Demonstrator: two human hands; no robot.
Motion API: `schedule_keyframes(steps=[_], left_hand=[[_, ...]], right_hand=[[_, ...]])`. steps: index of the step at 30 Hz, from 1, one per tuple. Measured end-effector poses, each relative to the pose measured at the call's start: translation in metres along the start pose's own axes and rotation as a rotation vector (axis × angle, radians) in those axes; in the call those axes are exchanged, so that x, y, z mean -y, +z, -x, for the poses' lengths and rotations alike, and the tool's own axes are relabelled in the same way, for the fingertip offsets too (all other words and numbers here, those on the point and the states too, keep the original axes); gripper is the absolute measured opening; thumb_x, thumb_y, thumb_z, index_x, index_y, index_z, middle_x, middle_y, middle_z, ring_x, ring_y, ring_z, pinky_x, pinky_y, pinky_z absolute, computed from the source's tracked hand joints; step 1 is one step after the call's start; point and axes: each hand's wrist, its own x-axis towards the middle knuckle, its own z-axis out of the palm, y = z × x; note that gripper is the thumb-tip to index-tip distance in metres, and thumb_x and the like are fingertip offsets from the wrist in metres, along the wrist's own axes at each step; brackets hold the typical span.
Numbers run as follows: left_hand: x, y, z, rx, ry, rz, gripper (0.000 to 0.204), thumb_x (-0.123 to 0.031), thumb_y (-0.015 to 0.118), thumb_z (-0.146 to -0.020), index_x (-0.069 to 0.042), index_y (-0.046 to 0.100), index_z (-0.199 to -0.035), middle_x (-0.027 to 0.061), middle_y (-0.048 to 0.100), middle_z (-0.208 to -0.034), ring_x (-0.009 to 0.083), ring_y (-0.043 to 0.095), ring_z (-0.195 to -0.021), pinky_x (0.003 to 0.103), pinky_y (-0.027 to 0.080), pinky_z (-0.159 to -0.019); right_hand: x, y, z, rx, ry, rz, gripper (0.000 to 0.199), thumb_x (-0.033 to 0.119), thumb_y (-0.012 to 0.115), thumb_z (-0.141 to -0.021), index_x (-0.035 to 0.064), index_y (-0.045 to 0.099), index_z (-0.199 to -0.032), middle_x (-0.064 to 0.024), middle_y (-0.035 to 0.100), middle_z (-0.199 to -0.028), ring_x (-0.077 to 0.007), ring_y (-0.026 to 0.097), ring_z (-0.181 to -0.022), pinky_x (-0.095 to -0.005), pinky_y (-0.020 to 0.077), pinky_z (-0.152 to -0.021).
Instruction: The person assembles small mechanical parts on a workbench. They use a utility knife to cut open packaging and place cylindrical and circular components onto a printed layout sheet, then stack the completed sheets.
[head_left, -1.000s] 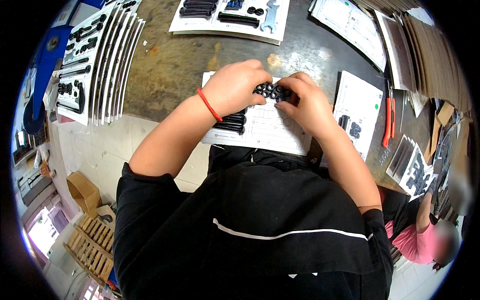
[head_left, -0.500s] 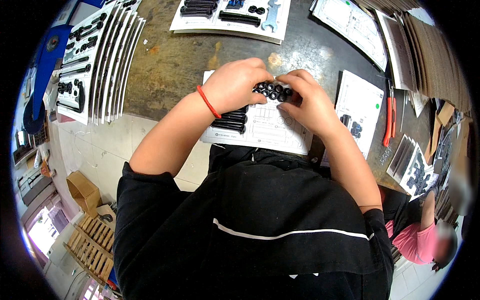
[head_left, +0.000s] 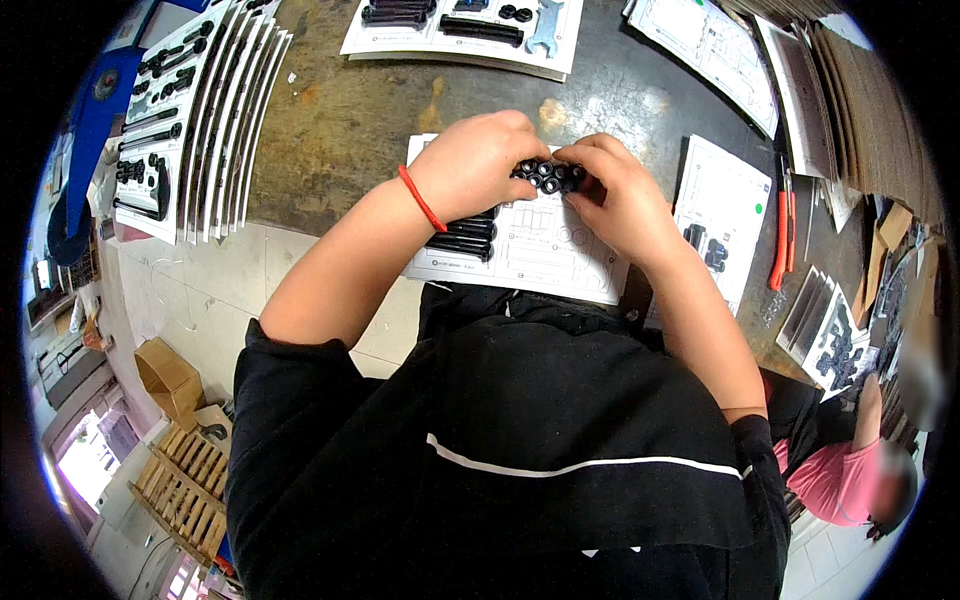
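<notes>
A cluster of small black nuts [head_left: 547, 177] sits between my hands, over the far part of a white printed card [head_left: 540, 245]. My left hand [head_left: 475, 165], with a red cord on its wrist, curls its fingers and thumb around the cluster's left end. From the other side, the thumb and fingers of my right hand [head_left: 622, 190] pinch the right end. Several long black bolts [head_left: 465, 238] lie side by side on the card's left part, partly under my left hand. Line drawings mark the rest of the card.
A stack of cards with bolts and a wrench [head_left: 541, 30] lies farther back. Upright filled cards [head_left: 165, 130] stand at left. To the right are another card [head_left: 720, 215], red-handled pliers [head_left: 783, 240] and cardboard sheets [head_left: 870, 130]. A person in pink [head_left: 835, 480] is at lower right.
Both hands stay at the nut cluster, with only small finger shifts. My right fingers have closed in on its right end.
</notes>
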Motion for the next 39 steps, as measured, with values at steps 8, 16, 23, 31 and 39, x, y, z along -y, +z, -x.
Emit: schedule_keyframes(steps=[8,16,23,31,39], left_hand=[[-0.025,-0.037,0.010,-0.106,-0.145,0.095,0.046,-0.011,0.083,-0.070,-0.004,0.068,-0.113,0.0095,0.064,-0.104,0.0197,0.064,-0.083,0.028,0.053,-0.070],[-0.102,0.017,-0.011,0.020,0.076,0.154,0.038,-0.022,0.080,-0.077,-0.007,0.069,-0.110,0.0109,0.066,-0.114,0.0285,0.062,-0.107,0.039,0.050,-0.093],[-0.148,0.096,-0.072,0.092,0.048,-0.125,0.083,-0.044,0.080,-0.076,-0.004,0.047,-0.141,0.0199,0.040,-0.150,0.0351,0.036,-0.141,0.046,0.032,-0.115],[-0.139,0.107,-0.081,0.267,-0.021,-0.255,0.114,-0.062,0.081,-0.067,-0.007,0.031,-0.153,0.0205,0.022,-0.161,0.0345,0.021,-0.150,0.051,0.019,-0.121],[-0.145,0.106,-0.083,0.291,-0.018,-0.320,0.112,-0.063,0.078,-0.069,-0.006,0.030,-0.153,0.0206,0.023,-0.161,0.0341,0.021,-0.150,0.051,0.018,-0.121]], right_hand=[[-0.017,-0.055,0.053,-0.336,0.061,0.036,0.041,0.005,0.073,-0.079,0.0091,0.064,-0.119,-0.0107,0.062,-0.119,-0.0235,0.065,-0.092,-0.0328,0.0536,-0.075],[-0.119,-0.127,0.180,-0.603,0.725,0.715,0.048,0.025,0.071,-0.085,0.0015,0.062,-0.126,-0.0232,0.063,-0.117,-0.0417,0.059,-0.109,-0.0477,0.0462,-0.098],[-0.110,-0.135,0.170,-0.636,0.835,0.310,0.041,0.018,0.068,-0.078,-0.0024,0.063,-0.113,-0.0185,0.067,-0.093,-0.0351,0.066,-0.083,-0.0414,0.0517,-0.079],[-0.071,-0.129,0.248,-0.594,0.647,-0.456,0.046,0.004,0.058,-0.095,0.0040,0.050,-0.140,-0.0058,0.062,-0.081,-0.0091,0.056,-0.067,-0.0238,0.0469,-0.057],[-0.071,-0.110,0.265,-0.347,0.730,-0.676,0.047,0.005,0.055,-0.098,0.0079,0.051,-0.144,-0.0013,0.058,-0.078,-0.0064,0.050,-0.056,-0.0205,0.0432,-0.049]])
